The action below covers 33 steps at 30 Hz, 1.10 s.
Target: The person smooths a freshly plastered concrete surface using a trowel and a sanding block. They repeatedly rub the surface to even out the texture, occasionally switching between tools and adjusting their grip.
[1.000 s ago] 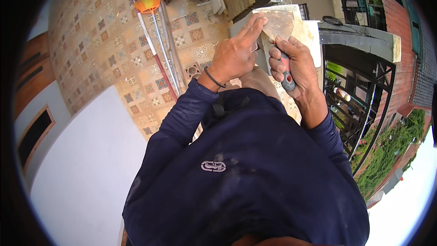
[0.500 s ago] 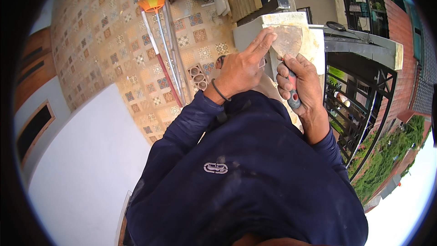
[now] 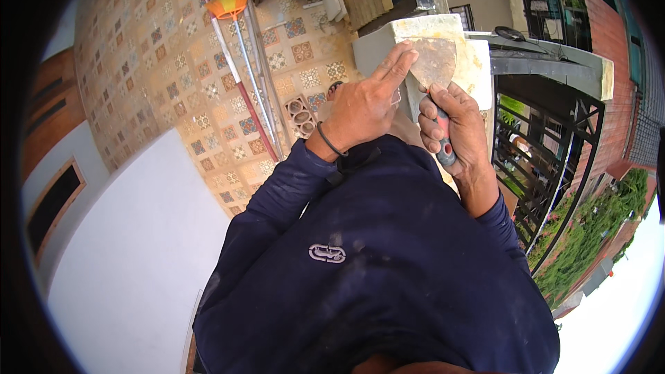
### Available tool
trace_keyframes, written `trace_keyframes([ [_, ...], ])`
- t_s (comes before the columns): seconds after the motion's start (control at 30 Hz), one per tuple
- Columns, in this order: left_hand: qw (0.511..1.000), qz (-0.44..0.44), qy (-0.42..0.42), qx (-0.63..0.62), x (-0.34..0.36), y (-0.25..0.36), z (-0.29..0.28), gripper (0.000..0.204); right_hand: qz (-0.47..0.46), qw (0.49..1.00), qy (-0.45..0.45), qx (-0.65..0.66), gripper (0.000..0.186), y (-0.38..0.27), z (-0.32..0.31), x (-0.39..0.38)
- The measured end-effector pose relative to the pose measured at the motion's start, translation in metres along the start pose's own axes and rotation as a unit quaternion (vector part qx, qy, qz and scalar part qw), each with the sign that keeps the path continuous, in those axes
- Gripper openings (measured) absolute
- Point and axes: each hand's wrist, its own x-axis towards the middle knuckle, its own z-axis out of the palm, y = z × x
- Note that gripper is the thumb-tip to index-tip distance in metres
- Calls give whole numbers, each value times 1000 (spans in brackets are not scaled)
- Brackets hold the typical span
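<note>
My right hand (image 3: 458, 123) is wrapped round the red-and-black handle of a putty knife (image 3: 434, 62), thumb near the base of its wide, stained metal blade. The blade points away from me, over a pale concrete pillar top (image 3: 478, 62) with a rough, yellowish-stained surface. Index and middle fingers of my left hand (image 3: 367, 104) are stretched out, their tips at the blade's left corner. Its thumb is hidden, and a small shiny bit beside its lower fingers is too small to make out. A dark band circles the left wrist.
On the patterned tile floor (image 3: 201, 90) at left lie an orange-yellow broom (image 3: 230, 4) and long poles (image 3: 242, 93). A block with round holes (image 3: 299, 116) is near my feet. A black metal fence (image 3: 540, 145) stands right; a white wall (image 3: 131, 228) fills the lower left.
The putty knife and my right hand have shifted slightly to the left. My left fingertips stay at the blade's corner, and the whole view has moved a little.
</note>
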Motion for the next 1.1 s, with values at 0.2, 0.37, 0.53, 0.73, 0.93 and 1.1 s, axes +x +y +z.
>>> trace_keyframes([
  [0.2,997,-7,-82,-3,4,1,1,99,53,996,69,1,19,-4,-1,1],
  [0.37,998,-15,-53,20,7,5,3,99,11,998,-10,54,19,-6,-9,1],
  [0.53,998,-11,-51,36,11,4,4,99,25,998,-10,52,17,-7,-15,8],
  [0.73,995,-33,-86,37,12,4,5,99,45,998,-10,37,19,-6,-18,10],
  [0.93,998,-1,0,70,21,3,3,97,20,998,-23,46,18,-9,-20,18],
  [1.1,997,-20,-52,59,22,1,2,100,55,998,23,14,17,-13,-13,20],
])
